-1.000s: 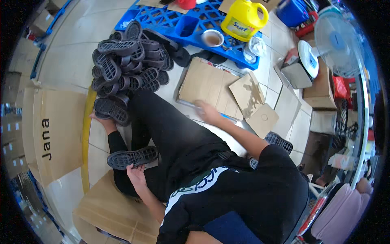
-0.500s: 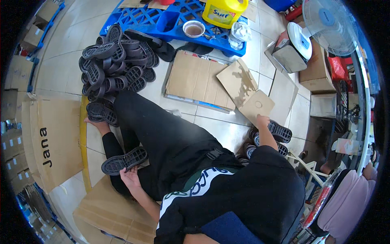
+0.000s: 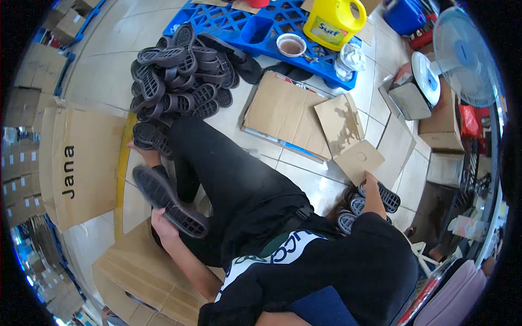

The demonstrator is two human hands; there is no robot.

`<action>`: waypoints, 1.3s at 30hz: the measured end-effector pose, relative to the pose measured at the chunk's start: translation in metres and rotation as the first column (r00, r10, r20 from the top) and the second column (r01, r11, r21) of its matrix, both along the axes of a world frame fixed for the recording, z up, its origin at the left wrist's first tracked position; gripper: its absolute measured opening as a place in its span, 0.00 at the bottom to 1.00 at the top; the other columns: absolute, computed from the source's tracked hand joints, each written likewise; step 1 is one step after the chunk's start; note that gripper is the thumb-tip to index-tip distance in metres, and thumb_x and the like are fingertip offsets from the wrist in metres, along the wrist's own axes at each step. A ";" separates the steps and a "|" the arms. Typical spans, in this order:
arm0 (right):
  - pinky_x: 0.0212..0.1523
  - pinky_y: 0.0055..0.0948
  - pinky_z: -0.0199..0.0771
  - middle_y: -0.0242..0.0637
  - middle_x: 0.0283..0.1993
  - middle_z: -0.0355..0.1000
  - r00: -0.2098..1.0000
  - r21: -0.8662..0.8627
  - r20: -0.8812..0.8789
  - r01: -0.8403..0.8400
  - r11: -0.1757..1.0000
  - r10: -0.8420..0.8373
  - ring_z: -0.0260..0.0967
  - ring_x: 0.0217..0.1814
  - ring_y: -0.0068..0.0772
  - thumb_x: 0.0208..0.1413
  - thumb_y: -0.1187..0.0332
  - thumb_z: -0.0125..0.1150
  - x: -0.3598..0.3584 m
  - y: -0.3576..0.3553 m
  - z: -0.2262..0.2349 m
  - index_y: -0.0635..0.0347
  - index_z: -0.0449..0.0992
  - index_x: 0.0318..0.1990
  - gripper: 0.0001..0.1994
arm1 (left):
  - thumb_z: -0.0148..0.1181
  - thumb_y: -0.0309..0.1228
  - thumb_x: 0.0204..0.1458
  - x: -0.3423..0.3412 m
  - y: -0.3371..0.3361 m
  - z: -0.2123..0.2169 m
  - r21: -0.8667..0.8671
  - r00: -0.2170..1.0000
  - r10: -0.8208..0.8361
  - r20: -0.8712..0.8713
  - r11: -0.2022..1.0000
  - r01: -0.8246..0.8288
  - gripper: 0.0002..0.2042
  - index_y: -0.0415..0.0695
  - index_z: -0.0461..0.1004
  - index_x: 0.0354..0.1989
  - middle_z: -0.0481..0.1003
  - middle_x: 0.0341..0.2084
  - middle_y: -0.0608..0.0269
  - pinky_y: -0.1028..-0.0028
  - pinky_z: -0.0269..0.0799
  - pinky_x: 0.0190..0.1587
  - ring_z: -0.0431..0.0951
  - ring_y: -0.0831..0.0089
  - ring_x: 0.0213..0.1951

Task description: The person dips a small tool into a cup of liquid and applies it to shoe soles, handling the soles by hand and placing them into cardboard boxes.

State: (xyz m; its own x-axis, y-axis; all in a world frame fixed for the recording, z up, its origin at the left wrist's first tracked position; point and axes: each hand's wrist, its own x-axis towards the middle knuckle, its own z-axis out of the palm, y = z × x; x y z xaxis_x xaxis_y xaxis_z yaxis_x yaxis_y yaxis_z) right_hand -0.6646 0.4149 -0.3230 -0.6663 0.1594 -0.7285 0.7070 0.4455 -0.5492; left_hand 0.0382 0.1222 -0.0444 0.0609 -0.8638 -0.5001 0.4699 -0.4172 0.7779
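My left hand (image 3: 163,224) is closed on the edge of a dark sandal (image 3: 169,201), whose gridded underside faces up. It hangs slantwise over my folded leg, slightly blurred. My right hand (image 3: 371,179) reaches out to the near corner of a piece of brown cardboard (image 3: 356,163), with fingers closed at its edge. A stained part of the cardboard (image 3: 338,122) lies beyond. Just under my right forearm is a small heap of dark sandals (image 3: 356,205), partly covered by the arm.
A large pile of dark sandals (image 3: 182,70) lies ahead to the left. A blue pallet (image 3: 228,32) carries a bowl (image 3: 291,45) and a yellow jug (image 3: 334,27). A flattened carton (image 3: 285,111) lies mid-floor. A fan (image 3: 462,54) stands right; a box (image 3: 87,163) left.
The sandal in my left hand has swung from lying nearly level to a steep slant, with its near end lower right. My right hand stays at the cardboard; the whole view has shifted.
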 end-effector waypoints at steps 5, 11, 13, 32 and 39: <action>0.48 0.43 0.71 0.40 0.52 0.68 0.990 -0.379 0.139 0.063 0.923 -0.010 0.68 0.50 0.41 0.61 0.68 0.52 -0.009 0.009 0.010 0.58 0.65 0.55 0.16 | 0.46 0.44 0.54 -0.120 -0.083 0.058 0.078 0.954 -0.261 -0.147 0.958 0.275 0.26 0.37 0.66 0.55 0.74 0.45 0.51 0.65 0.76 0.40 0.78 0.60 0.39; 0.49 0.39 0.71 0.36 0.50 0.68 0.998 -0.417 -0.056 -0.032 0.908 0.009 0.68 0.49 0.37 0.61 0.68 0.52 -0.007 0.014 0.034 0.59 0.63 0.54 0.15 | 0.27 0.61 0.58 -0.301 -0.173 0.039 -0.244 0.620 -0.777 0.111 0.583 0.775 0.39 0.34 0.66 0.54 0.73 0.46 0.52 0.71 0.65 0.54 0.71 0.71 0.50; 0.53 0.40 0.69 0.36 0.50 0.69 0.961 -0.469 -0.242 0.006 0.883 -0.135 0.68 0.50 0.37 0.62 0.66 0.49 -0.021 0.053 0.028 0.59 0.61 0.54 0.15 | 0.29 0.59 0.59 -0.358 -0.188 0.001 -0.186 0.611 -0.758 0.228 0.582 0.791 0.38 0.32 0.69 0.52 0.73 0.48 0.51 0.72 0.60 0.56 0.69 0.68 0.53; 0.61 0.41 0.57 0.35 0.58 0.61 0.959 -0.559 -0.283 -0.138 0.818 -0.032 0.58 0.59 0.38 0.63 0.69 0.43 0.014 0.003 0.117 0.58 0.56 0.59 0.17 | 0.48 0.51 0.51 -0.255 -0.176 -0.446 0.631 0.659 -0.752 -0.024 0.500 0.593 0.34 0.30 0.66 0.55 0.67 0.55 0.43 0.65 0.59 0.59 0.66 0.57 0.57; 0.64 0.34 0.53 0.31 0.57 0.63 0.945 -0.535 -0.323 -0.132 0.834 -0.057 0.58 0.60 0.31 0.63 0.69 0.46 0.019 0.030 0.138 0.58 0.60 0.58 0.17 | 0.50 0.46 0.53 -0.293 -0.202 -0.383 0.646 0.956 -0.252 0.153 0.758 0.096 0.29 0.30 0.66 0.53 0.68 0.53 0.44 0.62 0.67 0.54 0.72 0.55 0.51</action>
